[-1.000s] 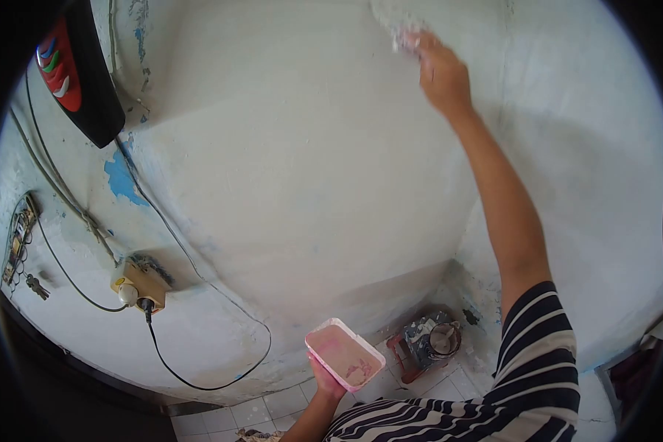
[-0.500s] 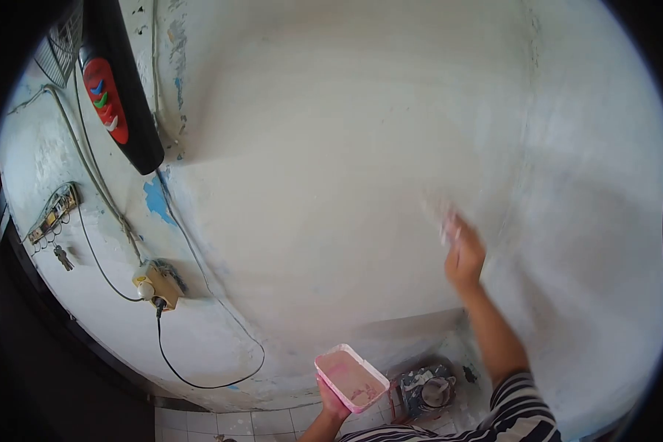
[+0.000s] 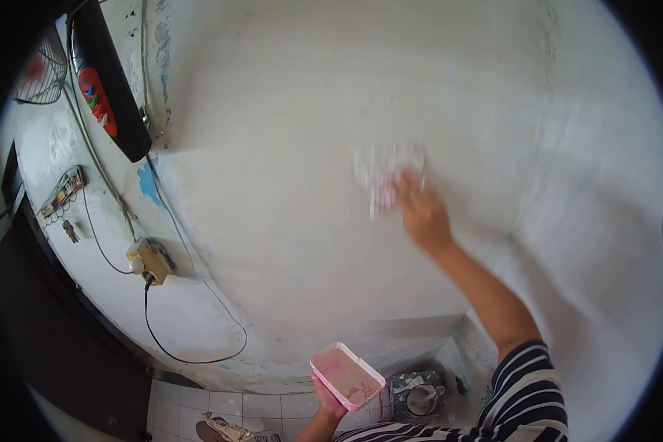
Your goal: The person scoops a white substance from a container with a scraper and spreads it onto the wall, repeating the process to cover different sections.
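Observation:
My right hand (image 3: 423, 214) is closed on what looks like a wide paintbrush (image 3: 387, 166), pale and smeared with pink. Motion blurs its outline against the off-white wall (image 3: 295, 177). Low in the view, my left hand (image 3: 330, 398) grips a rectangular plastic tub (image 3: 381, 383) from its left side and below. The tub has a white rim and pink-stained walls, with pinkish residue inside.
A black fan stem (image 3: 110, 81) with a red button panel stands at upper left. A yellowish socket box (image 3: 149, 261) with plugged cables and a key rack (image 3: 64, 193) are on the wall. A paint-spattered dark object (image 3: 418, 395) sits on the tiled floor.
My right hand has swept left and upward across the wall with the brush. My left hand still holds the tub. The view has shifted slightly, showing more floor at lower left.

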A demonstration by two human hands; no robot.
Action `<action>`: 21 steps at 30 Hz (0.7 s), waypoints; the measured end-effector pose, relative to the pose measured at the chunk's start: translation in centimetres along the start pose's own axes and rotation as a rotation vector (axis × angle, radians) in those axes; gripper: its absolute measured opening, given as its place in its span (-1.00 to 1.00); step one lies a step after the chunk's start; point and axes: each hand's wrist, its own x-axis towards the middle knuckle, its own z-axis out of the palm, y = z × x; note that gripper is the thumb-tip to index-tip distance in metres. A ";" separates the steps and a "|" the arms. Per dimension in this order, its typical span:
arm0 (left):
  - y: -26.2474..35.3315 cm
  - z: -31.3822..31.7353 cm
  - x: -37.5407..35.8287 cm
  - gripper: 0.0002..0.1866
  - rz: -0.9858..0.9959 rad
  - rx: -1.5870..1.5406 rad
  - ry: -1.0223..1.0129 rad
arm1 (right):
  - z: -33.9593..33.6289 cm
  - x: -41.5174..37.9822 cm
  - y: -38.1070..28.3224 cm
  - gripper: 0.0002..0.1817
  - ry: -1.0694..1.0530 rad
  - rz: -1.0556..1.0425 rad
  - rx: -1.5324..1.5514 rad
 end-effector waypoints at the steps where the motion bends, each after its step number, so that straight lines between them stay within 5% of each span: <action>1: -0.6 -0.3 -0.2 -0.05 0.016 0.010 0.010 | 0.3 -4.5 -2.5 -0.65 -0.053 0.019 0.099; 3: -1.5 -0.8 -0.7 -0.05 0.048 0.014 0.029 | -1.8 -9.4 -6.0 -0.66 -0.087 0.036 0.221; 6: -2.2 -0.5 -0.7 -0.05 0.061 0.033 0.102 | -6.1 -6.1 -5.5 -0.63 0.080 0.192 0.433; 10: -2.4 0.7 -0.9 -0.05 0.093 0.021 0.070 | -10.0 9.7 0.4 -0.58 0.412 0.068 0.172; 14: -2.6 1.3 -0.9 -0.05 0.116 0.001 0.046 | -5.9 19.9 3.6 -0.59 0.468 -0.029 -0.046; 17: -2.6 1.9 -1.3 -0.05 0.151 0.001 0.046 | -1.1 17.8 2.1 -0.66 0.244 -0.068 -0.042; 21: -3.0 0.1 -2.0 -0.04 0.158 -0.020 0.091 | 0.3 2.6 -5.2 -0.68 0.073 -0.175 0.084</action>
